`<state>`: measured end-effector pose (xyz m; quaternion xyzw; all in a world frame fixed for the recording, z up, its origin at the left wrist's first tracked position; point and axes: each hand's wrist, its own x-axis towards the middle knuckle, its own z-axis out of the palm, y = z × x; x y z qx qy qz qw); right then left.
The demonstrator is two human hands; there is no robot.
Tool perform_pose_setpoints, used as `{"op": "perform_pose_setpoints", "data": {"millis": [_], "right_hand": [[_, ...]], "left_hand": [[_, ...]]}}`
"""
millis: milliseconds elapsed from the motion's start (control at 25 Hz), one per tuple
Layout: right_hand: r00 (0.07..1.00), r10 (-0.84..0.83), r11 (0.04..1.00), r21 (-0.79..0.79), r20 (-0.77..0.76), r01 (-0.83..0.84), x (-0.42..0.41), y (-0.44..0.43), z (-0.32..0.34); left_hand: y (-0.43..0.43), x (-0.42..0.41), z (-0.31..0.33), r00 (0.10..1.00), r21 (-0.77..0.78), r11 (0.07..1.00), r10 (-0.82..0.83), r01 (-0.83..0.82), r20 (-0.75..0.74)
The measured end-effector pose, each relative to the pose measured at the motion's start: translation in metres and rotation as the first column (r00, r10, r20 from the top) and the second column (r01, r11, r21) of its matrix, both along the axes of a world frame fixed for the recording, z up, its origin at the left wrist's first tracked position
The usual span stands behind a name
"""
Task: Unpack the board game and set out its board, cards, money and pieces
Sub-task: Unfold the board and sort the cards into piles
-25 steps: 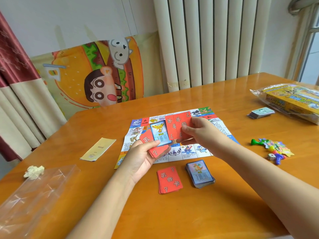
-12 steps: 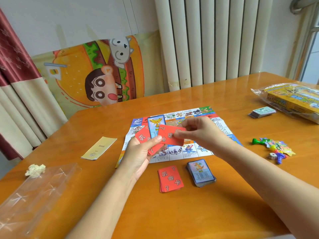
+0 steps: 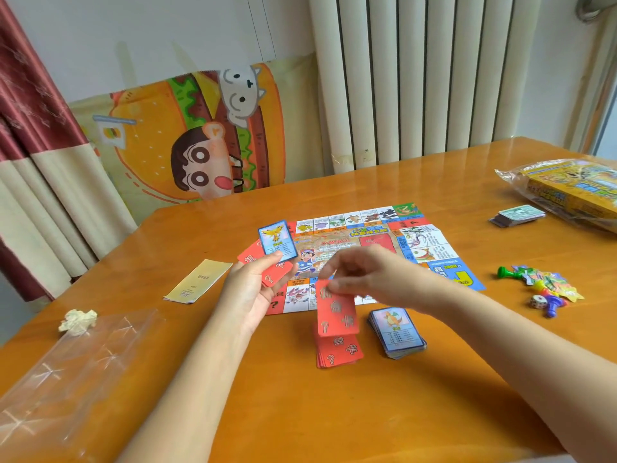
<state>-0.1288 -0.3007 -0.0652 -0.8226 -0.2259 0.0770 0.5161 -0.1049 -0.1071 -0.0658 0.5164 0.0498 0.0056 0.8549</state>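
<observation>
The board (image 3: 424, 248) lies unfolded and flat near the middle of the surface (image 3: 367, 412). Over its six o'clock edge the right grip (image 3: 364, 275) pinches a single red card (image 3: 335, 312) by the top edge, fingers curled. The card hangs blurred just above the red pile (image 3: 340, 355), and I can't tell whether the two touch. At that pile's three o'clock, just beside it, sits the blue pile (image 3: 397, 332), face up.

At the board's eight o'clock the left grip (image 3: 250, 292) clasps a fan of cards (image 3: 277, 242), one blue card in front of several red ones, with the thumb laid across them.

The money (image 3: 517, 215) is stacked at the board's two o'clock, well apart from it. Beyond that, the box (image 3: 577, 192) lies in its plastic bag at the surface's edge. The pieces (image 3: 541, 282) lie in a colourful heap at three o'clock, with a die (image 3: 538, 301) against them.

At nine o'clock lies a yellow booklet (image 3: 198, 280). Farther out, toward eight o'clock, are a crumpled paper wad (image 3: 78, 320) and a clear wrapper (image 3: 66, 372).
</observation>
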Motion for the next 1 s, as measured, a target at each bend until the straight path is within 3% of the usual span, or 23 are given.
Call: {"op": "perform_pose_setpoints", "data": {"millis": [200, 360, 480, 600, 680, 760, 880, 1000], "right_hand": [[0.999, 0.036, 0.982, -0.185, 0.026, -0.030, 0.000, 0.012, -0.014], [0.957, 0.064, 0.887, -0.456, 0.283, 0.075, -0.004, 0.018, -0.024], [0.928, -0.083, 0.907, -0.357, 0.363, 0.221, -0.003, 0.016, -0.019], [0.925, -0.346, 0.937, 0.007, 0.158, 0.350, 0.004, 0.003, -0.008], [0.944, -0.330, 0.929, 0.177, -0.010, 0.326, 0.005, -0.001, -0.005], [0.952, -0.301, 0.920, 0.247, -0.052, 0.305, 0.007, 0.000, -0.005], [0.965, -0.249, 0.934, 0.243, -0.085, 0.262, 0.007, -0.013, 0.009], [0.981, -0.093, 0.996, -0.030, -0.170, 0.089, -0.003, -0.046, 0.030]], "left_hand": [[0.005, 0.003, -0.004, 0.997, 0.014, 1.000, -0.021, 0.022, -0.071], [0.001, 0.001, -0.005, 0.994, 0.042, 0.996, -0.070, 0.074, -0.082], [-0.003, -0.001, -0.007, 0.993, 0.077, 0.992, -0.090, 0.095, -0.073], [-0.008, -0.006, -0.006, 0.984, 0.153, 0.973, -0.167, 0.174, -0.061], [-0.016, -0.014, -0.005, 0.967, 0.225, 0.941, -0.250, 0.254, -0.046], [-0.024, -0.022, -0.002, 0.938, 0.316, 0.885, -0.339, 0.342, -0.064], [-0.032, -0.030, -0.001, 0.902, 0.374, 0.823, -0.417, 0.427, -0.112], [-0.035, -0.030, -0.002, 0.916, 0.322, 0.858, -0.385, 0.400, -0.112]]}}
